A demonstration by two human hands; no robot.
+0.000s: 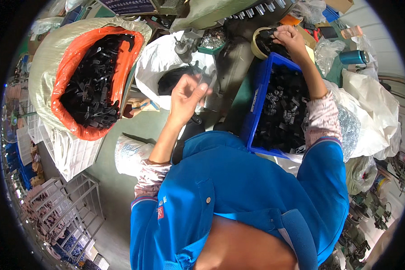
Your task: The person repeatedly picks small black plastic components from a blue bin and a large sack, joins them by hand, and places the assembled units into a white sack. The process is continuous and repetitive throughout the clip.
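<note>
My left hand (188, 96) is raised over a white sack (147, 67). Its thumb and fingers are closed on a small dark grey part (205, 79), beside the metal fixture (183, 48) of a machine. Farther right, my right hand (291, 39) is at the rim of a round cream tub (255, 48) with black parts inside. The fingertips pinch a small black part (267, 33) there; its exact kind is too small to tell. Below that forearm stands a blue crate (249, 121) filled with black parts and metal springs.
At the left a large woven sack with an orange liner (58, 90) is full of black clips. A green tray of small metal pieces (212, 39) sits beside the machine. Plastic bags (369, 108) and a blue can (353, 57) are at the right. A metal rack (78, 207) stands lower left.
</note>
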